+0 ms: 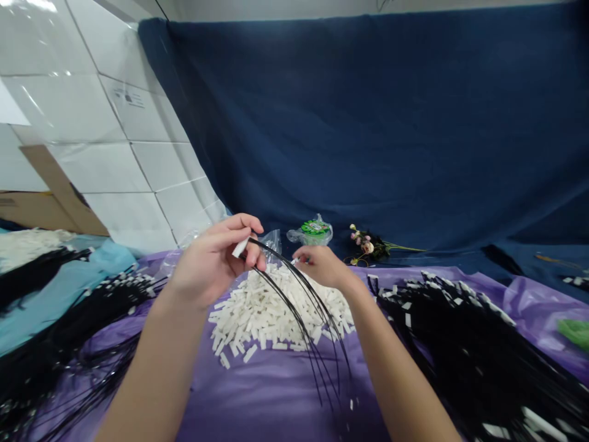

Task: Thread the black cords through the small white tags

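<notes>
- Left hand (214, 259): I see thumb and fingers pinched on one small white rectangular tab (240, 247); several thin black flexible strands (283, 261) arch from this grip toward the right, too blurred for me to count.
- Right hand (324, 265): right of that grip, fingers curled; I cannot tell whether they hold anything.
- Below the grip: one pile of small white rectangular pieces (271, 307), too many to count, on a glossy purple sheet (276, 405). Strands and right hand block part of my view of it.
- Beyond the right hand: one green-topped round item in clear plastic (316, 228), partly hidden by that hand; one bunch of artificial-looking flowers (368, 247) farther right.
- Flanking the grip: black strand heaps with white ends, left (69, 319) and right (460, 344).
</notes>
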Demonstrator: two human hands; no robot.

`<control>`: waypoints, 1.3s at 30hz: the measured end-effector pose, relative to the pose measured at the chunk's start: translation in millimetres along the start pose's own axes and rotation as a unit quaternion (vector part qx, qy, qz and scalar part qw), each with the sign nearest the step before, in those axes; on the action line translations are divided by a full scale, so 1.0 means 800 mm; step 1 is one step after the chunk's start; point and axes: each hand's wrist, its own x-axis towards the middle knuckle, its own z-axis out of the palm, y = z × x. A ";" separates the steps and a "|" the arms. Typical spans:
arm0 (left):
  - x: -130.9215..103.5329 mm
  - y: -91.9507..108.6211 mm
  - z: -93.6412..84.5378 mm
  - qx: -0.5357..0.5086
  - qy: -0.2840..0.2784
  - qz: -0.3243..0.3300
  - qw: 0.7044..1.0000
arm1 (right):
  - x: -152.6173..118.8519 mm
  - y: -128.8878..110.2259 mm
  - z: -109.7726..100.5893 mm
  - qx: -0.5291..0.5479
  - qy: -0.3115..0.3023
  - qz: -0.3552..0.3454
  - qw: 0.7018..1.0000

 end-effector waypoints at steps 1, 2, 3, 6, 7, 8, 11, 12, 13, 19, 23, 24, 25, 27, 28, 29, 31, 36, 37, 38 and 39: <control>0.002 -0.002 -0.001 0.001 -0.012 -0.010 1.000 | -0.006 -0.006 -0.011 0.024 0.015 -0.020 0.999; 0.003 -0.004 -0.002 0.003 -0.025 -0.022 0.999 | -0.012 -0.014 -0.021 0.047 0.028 -0.037 0.998; 0.004 -0.006 -0.003 0.004 -0.039 -0.034 0.999 | -0.020 -0.021 -0.031 0.084 0.043 -0.057 0.994; 0.008 -0.013 -0.001 0.007 -0.067 -0.058 0.996 | -0.042 -0.043 -0.051 0.332 0.085 -0.128 0.931; 0.008 -0.015 0.001 0.008 -0.070 -0.064 0.995 | -0.048 -0.049 -0.055 0.367 0.088 -0.134 0.916; 0.009 -0.016 0.002 0.008 -0.071 -0.068 0.995 | -0.053 -0.054 -0.057 0.382 0.092 -0.136 0.910; 0.009 -0.020 0.008 -0.004 -0.075 -0.075 0.994 | -0.060 -0.066 -0.058 0.370 0.105 -0.125 0.915; 0.009 -0.021 0.010 -0.011 -0.077 -0.076 0.994 | -0.060 -0.068 -0.058 0.360 0.110 -0.120 0.919; 0.008 -0.022 0.011 -0.019 -0.080 -0.077 0.994 | -0.059 -0.069 -0.057 0.351 0.112 -0.114 0.923; 0.007 -0.027 0.018 -0.047 -0.073 -0.073 0.993 | -0.057 -0.070 -0.051 0.309 0.139 -0.107 0.935; 0.007 -0.030 0.022 -0.044 -0.068 -0.073 0.994 | -0.058 -0.075 -0.047 0.224 0.225 -0.136 0.938; 0.007 -0.031 0.023 -0.044 -0.070 -0.075 0.994 | -0.058 -0.077 -0.045 0.198 0.251 -0.156 0.935; 0.008 -0.033 0.024 -0.047 -0.074 -0.077 0.993 | -0.057 -0.079 -0.043 0.173 0.277 -0.179 0.928; 0.009 -0.036 0.026 -0.056 -0.077 -0.073 0.993 | -0.054 -0.082 -0.037 0.131 0.320 -0.220 0.912; 0.010 -0.037 0.028 -0.059 -0.073 -0.066 0.993 | -0.052 -0.083 -0.034 0.115 0.334 -0.233 0.906; 0.010 -0.039 0.029 -0.059 -0.065 -0.058 0.994 | -0.049 -0.084 -0.031 0.103 0.345 -0.240 0.902; 0.011 -0.042 0.031 -0.045 -0.050 -0.040 0.997 | -0.045 -0.084 -0.025 0.086 0.357 -0.246 0.897; 0.011 -0.042 0.034 -0.008 -0.055 -0.011 0.998 | -0.041 -0.083 -0.019 0.085 0.356 -0.253 0.896; 0.011 -0.041 0.033 -0.007 -0.058 -0.008 0.998 | -0.041 -0.083 -0.019 0.088 0.348 -0.257 0.897; 0.011 -0.040 0.033 -0.006 -0.059 -0.006 0.998 | -0.041 -0.083 -0.020 0.092 0.338 -0.263 0.899; 0.011 -0.040 0.033 -0.006 -0.058 -0.004 0.998 | -0.041 -0.083 -0.022 0.095 0.327 -0.270 0.901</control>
